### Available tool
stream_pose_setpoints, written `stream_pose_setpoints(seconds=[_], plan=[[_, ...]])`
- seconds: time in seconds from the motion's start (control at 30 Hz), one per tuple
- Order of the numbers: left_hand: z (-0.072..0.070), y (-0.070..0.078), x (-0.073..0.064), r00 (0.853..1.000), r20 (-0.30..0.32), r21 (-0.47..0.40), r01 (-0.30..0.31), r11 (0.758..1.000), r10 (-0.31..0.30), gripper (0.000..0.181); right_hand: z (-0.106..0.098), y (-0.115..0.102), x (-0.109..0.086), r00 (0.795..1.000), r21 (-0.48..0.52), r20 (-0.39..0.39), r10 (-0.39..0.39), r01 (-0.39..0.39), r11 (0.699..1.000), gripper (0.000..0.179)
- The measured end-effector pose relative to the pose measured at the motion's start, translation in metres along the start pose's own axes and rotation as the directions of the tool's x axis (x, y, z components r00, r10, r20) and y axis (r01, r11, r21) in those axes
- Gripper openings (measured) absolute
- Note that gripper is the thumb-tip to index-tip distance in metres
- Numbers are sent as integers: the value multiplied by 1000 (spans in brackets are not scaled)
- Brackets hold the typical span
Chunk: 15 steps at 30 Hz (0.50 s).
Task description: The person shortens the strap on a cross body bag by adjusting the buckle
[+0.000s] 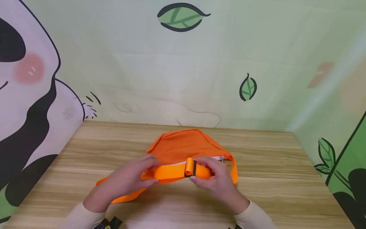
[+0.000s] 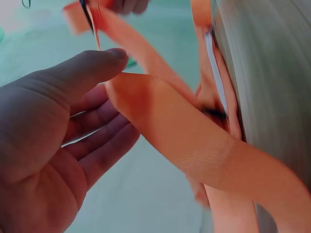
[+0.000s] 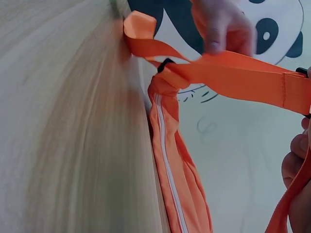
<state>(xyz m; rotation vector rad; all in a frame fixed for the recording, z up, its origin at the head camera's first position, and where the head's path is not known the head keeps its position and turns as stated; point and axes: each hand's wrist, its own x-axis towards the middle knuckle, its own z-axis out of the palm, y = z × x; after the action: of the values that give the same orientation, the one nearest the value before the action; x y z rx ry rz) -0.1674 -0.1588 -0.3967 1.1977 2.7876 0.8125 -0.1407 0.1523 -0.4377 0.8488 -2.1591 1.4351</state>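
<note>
An orange waist bag (image 1: 183, 144) lies on the table with its zipper side towards me. Above its near edge, my left hand (image 1: 128, 175) pinches the orange strap (image 1: 170, 172) between thumb and fingers. In the left wrist view, a fold of the strap (image 2: 170, 121) runs from the thumb tip down to the right. My right hand (image 1: 215, 178) grips the strap beside a black slider buckle (image 1: 194, 168), where a short loop of webbing stands up. In the right wrist view, the strap (image 3: 233, 80) stretches taut between both hands.
The wooden table (image 1: 286, 178) reaches back to a wall sheet (image 1: 200, 63) printed with leaves and a panda. A loose strap end (image 1: 125, 198) trails on the table beneath my left forearm. The zipper pull (image 1: 222, 158) hangs at the bag's right end.
</note>
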Motion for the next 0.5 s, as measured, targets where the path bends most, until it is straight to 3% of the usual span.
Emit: stream_pose_setpoints(seconds=[0.1,0.23,0.37,0.5], plan=[[-5,-9,-6,1000,16,55,25,998,-26,40,-3,2,-1,1000,27,-17,11,-11,1000,45],[-13,-15,-9,996,48,58,70,996,-72,41,-3,1,-1,1000,29,0,17,-17,999,43],[-15,-11,-7,995,61,6,77,997,-78,54,-1,1,0,1000,24,9,8,-8,1000,45],[0,5,6,995,57,-138,86,987,-79,69,0,-1,2,1000,31,26,-1,0,1000,44]])
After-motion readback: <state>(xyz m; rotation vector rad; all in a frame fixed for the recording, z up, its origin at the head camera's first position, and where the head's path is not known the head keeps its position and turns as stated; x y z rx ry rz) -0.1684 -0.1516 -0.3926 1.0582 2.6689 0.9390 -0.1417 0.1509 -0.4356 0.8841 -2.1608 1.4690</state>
